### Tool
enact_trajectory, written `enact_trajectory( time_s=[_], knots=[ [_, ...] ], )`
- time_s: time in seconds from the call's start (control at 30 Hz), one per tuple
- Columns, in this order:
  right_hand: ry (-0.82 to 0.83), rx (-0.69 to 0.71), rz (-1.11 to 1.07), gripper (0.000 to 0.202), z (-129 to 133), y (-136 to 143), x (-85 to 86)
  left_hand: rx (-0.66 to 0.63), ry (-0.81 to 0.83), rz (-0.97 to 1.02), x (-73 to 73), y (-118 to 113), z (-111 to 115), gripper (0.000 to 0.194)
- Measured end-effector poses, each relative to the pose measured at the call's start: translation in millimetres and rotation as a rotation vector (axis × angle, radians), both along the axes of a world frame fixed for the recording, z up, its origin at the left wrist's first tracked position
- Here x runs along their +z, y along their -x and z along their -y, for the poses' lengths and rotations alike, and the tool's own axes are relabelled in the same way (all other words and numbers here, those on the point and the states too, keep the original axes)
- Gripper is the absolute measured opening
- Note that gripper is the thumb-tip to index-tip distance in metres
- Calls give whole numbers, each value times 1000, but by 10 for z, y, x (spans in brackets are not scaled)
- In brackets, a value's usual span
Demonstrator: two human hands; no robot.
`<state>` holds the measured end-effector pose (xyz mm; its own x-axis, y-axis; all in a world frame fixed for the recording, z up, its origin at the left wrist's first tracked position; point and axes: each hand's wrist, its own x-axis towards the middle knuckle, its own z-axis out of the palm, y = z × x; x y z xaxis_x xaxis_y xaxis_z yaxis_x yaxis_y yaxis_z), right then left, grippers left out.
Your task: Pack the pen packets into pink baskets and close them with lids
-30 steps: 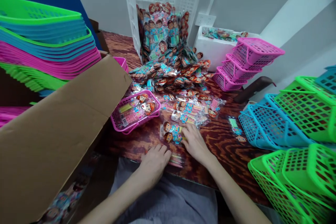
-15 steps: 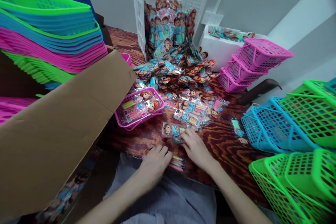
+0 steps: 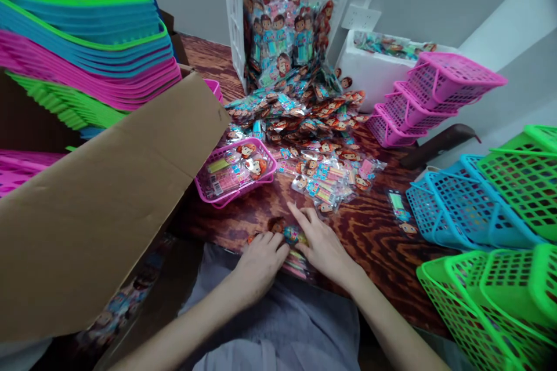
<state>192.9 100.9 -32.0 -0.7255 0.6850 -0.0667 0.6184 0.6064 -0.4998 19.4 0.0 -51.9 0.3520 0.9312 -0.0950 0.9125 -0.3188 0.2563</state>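
Near the table's front edge, my left hand [image 3: 260,259] curls its fingers over several clear plastic packets [image 3: 296,266] of coloured sticks. Just above its fingertips lies another packet [image 3: 290,234] with a printed cartoon child. My right hand [image 3: 324,243] is beside that packet, index finger stretched forward and thumb apart, at the packet's right end. Farther up, a pink basket [image 3: 217,198] holds packets with red-haired figures. To its right is a loose group of similar packets [image 3: 324,179] on the table.
A large pile of packets [image 3: 296,107] spills from a white crate [image 3: 237,40]. At left, a cardboard box [image 3: 113,203] holds nested baskets [image 3: 87,52]. Pink baskets [image 3: 435,93], blue baskets [image 3: 461,203] and green baskets [image 3: 491,290] stand at right, near a white foam box [image 3: 365,72].
My right hand has brought the cartoon-child packet down and left to the packets under my left hand, and its fingers have spread. The left hand stays in place. The view has shifted slightly.
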Motion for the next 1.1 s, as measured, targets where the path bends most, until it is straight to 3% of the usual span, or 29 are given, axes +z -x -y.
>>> enact_trajectory(
  time_s=[0.1, 0.2, 0.43, 0.9, 1.0, 1.1],
  knots=[
    [233, -110, -65, 104, 151, -112, -4, -24, -3, 30, -26, 27, 27, 23],
    [330, -172, -36, 101, 248, -261, -12, -43, -4, 34, -51, 55, 65, 26],
    [276, -178, -39, 88, 423, -477, -25, -60, -31, 60, -51, 56, 98, 30],
    [237, -113, -125, 88, 507, -396, -47, -29, -315, 133, -184, 73, 179, 23],
    [215, -136, -92, 87, 528, -343, -42, -4, -428, 171, -186, 72, 188, 31],
    [187, -124, -44, 81, 547, -276, 1, -49, -464, 130, -141, 58, 129, 51]
  ],
)
